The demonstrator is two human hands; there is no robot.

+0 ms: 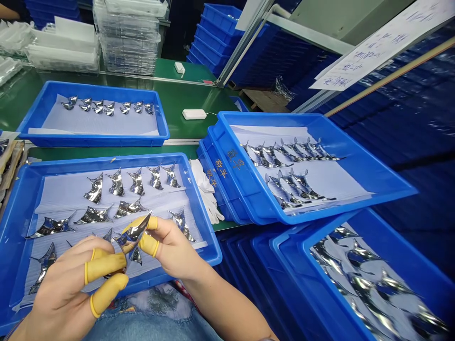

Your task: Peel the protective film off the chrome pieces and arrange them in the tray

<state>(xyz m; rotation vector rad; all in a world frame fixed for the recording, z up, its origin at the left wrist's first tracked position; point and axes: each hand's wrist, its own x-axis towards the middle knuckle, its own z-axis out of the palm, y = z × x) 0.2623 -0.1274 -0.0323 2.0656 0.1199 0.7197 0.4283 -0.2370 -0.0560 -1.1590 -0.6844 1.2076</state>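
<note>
Where the hands are: the left hand (67,284) and the right hand (174,248) are held close together over the near tray, low in the head view.

Held piece: a mirror-bright metal piece (133,234), curved and pointed, is gripped narrowly in the air between both hands. It is pinched by the right hand's fingers, while the left hand's fingers are pressed against its lower edge. Yellow finger cots (106,265) are worn on the fingers of both hands.

Near tray: a blue plastic tray (106,162) is set on the left, lined with a white sheet (60,194), and similar metal pieces (130,207) are laid out on it in rows.

Far tray: a second blue tray (92,140) is placed beyond it on a green surface (199,102), with a single row of smaller-looking pieces (108,108).

Right trays: a tilted blue tray (348,206) is propped on stacked trays, with yellow characters (234,158) printed on its wall and more pieces (291,187) lined up on paper. Another filled tray (366,279) is seen at the near right.

Beside the trays: white gloves (208,194) are laid against the tilted tray, and a white device (194,114) is placed on the surface.

Behind: stacked clear trays (128,38) are piled at the far side.
</note>
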